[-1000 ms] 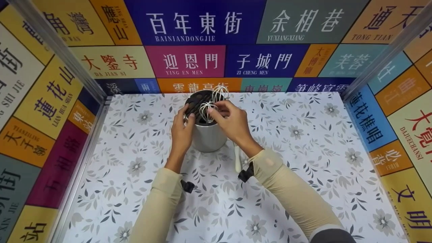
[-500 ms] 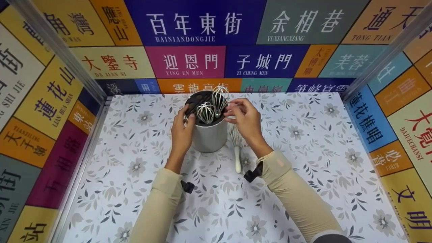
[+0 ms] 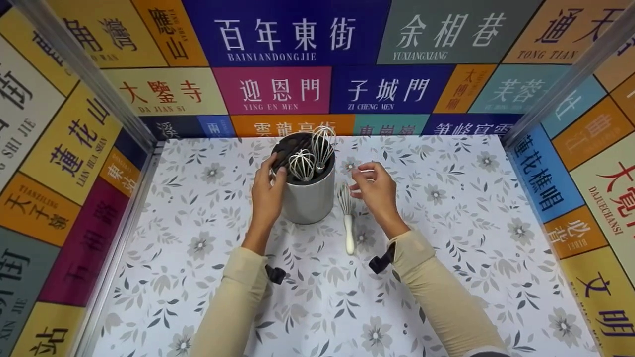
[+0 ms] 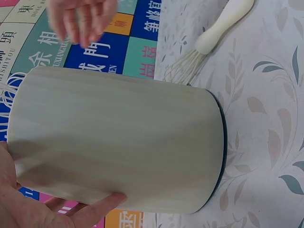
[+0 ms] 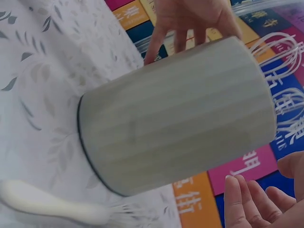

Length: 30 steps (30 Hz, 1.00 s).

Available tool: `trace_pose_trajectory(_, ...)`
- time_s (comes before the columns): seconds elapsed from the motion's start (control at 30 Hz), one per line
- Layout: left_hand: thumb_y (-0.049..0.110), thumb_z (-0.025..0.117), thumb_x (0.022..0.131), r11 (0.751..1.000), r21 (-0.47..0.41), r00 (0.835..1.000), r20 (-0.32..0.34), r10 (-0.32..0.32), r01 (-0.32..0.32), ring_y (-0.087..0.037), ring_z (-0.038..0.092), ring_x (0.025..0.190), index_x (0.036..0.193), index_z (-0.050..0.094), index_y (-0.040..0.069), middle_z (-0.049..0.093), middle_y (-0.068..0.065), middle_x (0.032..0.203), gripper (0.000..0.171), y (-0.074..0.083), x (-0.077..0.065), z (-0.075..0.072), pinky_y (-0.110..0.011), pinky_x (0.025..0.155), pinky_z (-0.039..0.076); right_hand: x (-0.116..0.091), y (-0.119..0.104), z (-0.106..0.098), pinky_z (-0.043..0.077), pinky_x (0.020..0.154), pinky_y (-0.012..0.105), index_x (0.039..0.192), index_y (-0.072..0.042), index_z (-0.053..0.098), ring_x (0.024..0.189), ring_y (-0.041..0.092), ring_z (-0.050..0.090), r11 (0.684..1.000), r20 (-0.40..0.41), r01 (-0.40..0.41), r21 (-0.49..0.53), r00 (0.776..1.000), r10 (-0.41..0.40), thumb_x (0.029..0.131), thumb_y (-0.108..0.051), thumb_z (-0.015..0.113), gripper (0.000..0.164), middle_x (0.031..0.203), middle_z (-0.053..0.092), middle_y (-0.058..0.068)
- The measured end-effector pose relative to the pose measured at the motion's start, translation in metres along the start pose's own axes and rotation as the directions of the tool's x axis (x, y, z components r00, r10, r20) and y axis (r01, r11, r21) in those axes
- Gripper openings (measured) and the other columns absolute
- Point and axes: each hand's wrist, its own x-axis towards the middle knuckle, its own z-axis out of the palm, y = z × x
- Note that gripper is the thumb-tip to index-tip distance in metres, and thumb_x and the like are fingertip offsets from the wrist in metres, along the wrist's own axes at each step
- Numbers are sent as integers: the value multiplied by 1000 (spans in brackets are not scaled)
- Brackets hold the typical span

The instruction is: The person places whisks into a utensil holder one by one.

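Observation:
A light grey cylindrical utensil holder (image 3: 307, 204) with a black slotted insert (image 3: 286, 148) stands upright on the table. Two wire whisks, a nearer whisk (image 3: 301, 166) and a farther whisk (image 3: 323, 145), stick out of its top, wires up, their handles hidden inside. My left hand (image 3: 267, 192) grips the holder's left side near the rim, fingers and thumb spread around the wall (image 4: 118, 137). To the right of the holder my right hand (image 3: 378, 193) hovers with loosely bent fingers, holding nothing. Just below it, a third whisk (image 3: 349, 233) with a cream handle lies on the table.
A white cloth (image 3: 436, 297) printed with grey flowers and leaves covers the table. Colourful panels with Chinese lettering (image 3: 283, 89) form the back and side walls. Each wrist carries a small black camera mount, such as the right mount (image 3: 381, 263).
My right hand has let go of the nearer whisk in the holder and moved away to the right and down. The left hand has stayed on the holder.

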Motion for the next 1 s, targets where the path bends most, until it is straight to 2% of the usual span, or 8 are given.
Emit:
trace_pose_trajectory(0.17,29,56,103,1000,5,1000,-3,-2,2,-28,57,107,148,54,17,60,-15,135,46,0,0,0,-45,97,46,2,23,-9,63,69,38,122,-4,60,89,38,74,995,-6,-61,-75,998,61,96,-33,71,41,109,71,17)
trace_pose_trajectory(0.3,30,56,103,1000,7,1000,1,-11,11,-31,57,106,148,54,17,60,-14,133,46,-1,0,0,-45,95,46,3,40,-15,63,71,46,123,-2,61,89,40,74,990,-15,-105,-92,994,104,94,-34,74,45,108,72,17)
trace_pose_trajectory(0.53,30,55,104,1000,2,1000,0,-12,12,-29,57,113,148,54,17,59,-14,140,46,0,1,0,-49,102,46,-3,65,-15,63,64,37,124,1,61,87,38,75,979,-27,-184,-87,983,182,91,-30,77,48,104,73,15)
trace_pose_trajectory(0.73,31,54,104,1000,15,1000,10,-19,18,-28,56,109,149,53,18,59,-14,137,47,0,0,0,-45,97,45,-10,81,-10,63,72,47,123,-4,64,87,38,75,967,-33,-222,-123,975,220,89,-35,79,49,102,74,11)
trace_pose_trajectory(0.9,31,53,104,1000,20,1000,9,-16,16,-28,56,109,149,53,19,60,-14,136,46,1,-1,-1,-42,97,45,-13,92,-5,62,64,42,117,-5,67,77,30,74,956,-48,-229,-183,974,224,87,-35,82,45,97,75,10)
trace_pose_trajectory(1.0,31,54,104,1000,18,1000,8,-13,13,-27,57,110,149,53,19,59,-13,138,46,1,0,-1,-42,98,45,-15,96,-3,62,61,39,114,-4,67,72,24,73,952,-40,-243,-185,970,240,86,-34,83,44,98,74,10)
